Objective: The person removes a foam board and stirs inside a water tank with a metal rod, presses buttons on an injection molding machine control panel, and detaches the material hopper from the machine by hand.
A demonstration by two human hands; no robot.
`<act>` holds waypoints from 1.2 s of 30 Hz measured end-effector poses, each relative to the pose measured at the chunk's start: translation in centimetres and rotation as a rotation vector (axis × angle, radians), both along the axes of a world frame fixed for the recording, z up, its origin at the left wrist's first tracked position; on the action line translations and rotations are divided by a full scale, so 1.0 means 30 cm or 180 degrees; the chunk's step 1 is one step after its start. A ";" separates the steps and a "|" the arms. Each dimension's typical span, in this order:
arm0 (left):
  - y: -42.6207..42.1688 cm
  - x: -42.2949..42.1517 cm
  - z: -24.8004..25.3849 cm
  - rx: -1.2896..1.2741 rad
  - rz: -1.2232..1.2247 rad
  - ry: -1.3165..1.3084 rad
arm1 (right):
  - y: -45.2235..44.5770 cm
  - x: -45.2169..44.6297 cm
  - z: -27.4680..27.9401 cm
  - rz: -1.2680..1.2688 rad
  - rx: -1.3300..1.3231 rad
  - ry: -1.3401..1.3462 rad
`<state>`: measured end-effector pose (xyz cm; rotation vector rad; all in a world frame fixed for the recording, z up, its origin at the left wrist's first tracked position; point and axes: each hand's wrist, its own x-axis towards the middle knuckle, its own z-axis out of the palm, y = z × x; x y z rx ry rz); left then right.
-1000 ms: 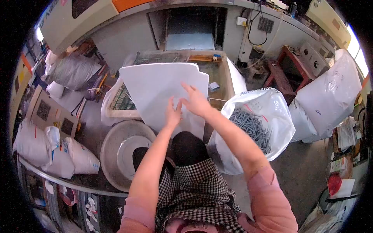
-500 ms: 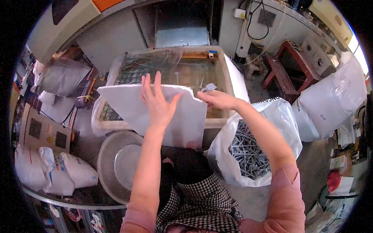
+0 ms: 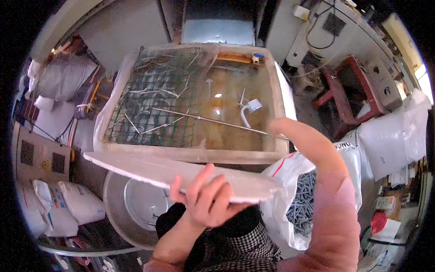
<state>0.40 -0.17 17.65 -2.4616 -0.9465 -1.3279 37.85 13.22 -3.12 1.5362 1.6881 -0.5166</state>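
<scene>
A white board (image 3: 149, 168), tilted nearly edge-on, hangs above the lap just in front of the tub (image 3: 244, 157), its near edge gripped by the left hand (image 3: 207, 199) with the fingers bent over it. The right hand (image 3: 282, 128) is at the tub's right rim by the end of a thin metal rod (image 3: 198, 118), its fingers hidden, so whether it pinches the rod cannot be told. The rod crosses green netting (image 3: 149, 102) and brownish water, while a round basin (image 3: 115, 211) sits at left and a white plastic bag (image 3: 277, 215) of grey pieces (image 3: 302, 208) at right.
</scene>
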 end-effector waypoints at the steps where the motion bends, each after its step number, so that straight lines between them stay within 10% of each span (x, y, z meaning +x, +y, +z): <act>1: -0.007 -0.015 -0.003 -0.0065 0.0031 0.0107 | 0.001 0.004 -0.037 -0.0217 0.0097 0.0118; 14: 0.023 -0.035 -0.029 -0.0212 -0.0090 0.0080 | 0.018 -0.038 -0.051 0.0171 -0.0033 0.0275; 20: 0.035 -0.038 -0.059 -0.0201 -0.0155 -0.0058 | -0.143 -0.100 0.651 -0.0680 0.1622 0.0803; 36: 0.044 -0.050 -0.046 -0.0099 -0.0148 -0.0237 | -0.877 0.081 1.329 -0.1684 0.2614 0.0014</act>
